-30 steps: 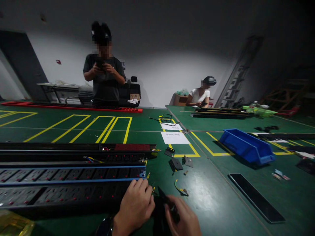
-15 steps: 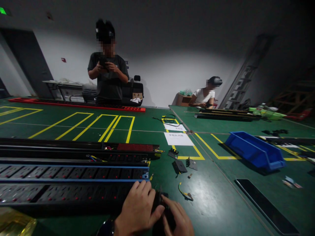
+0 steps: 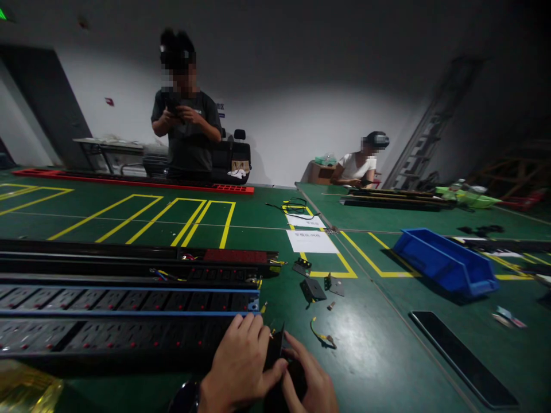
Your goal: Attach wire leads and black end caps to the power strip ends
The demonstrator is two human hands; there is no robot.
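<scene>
My left hand (image 3: 239, 370) and my right hand (image 3: 307, 381) are at the bottom edge, both curled round a small black plate-like part (image 3: 275, 350) at the right end of the nearest black power strip (image 3: 107, 338). The left thumb presses the part's side; the right fingers grip it from the other side. A dark watch (image 3: 183, 398) sits on my left wrist. Thin yellow wires poke out near the strip's end.
More long power strips (image 3: 129, 298) lie to the left on the green table. Small black brackets (image 3: 312, 289), a yellow wire piece (image 3: 322, 338), white papers (image 3: 312, 241), a blue bin (image 3: 443, 261) and a black flat bar (image 3: 462, 358) lie right. Two other people work farther back.
The black part has turned more upright between my hands, and my right hand has shifted slightly. The view has tilted a little; the standing person raised their hands.
</scene>
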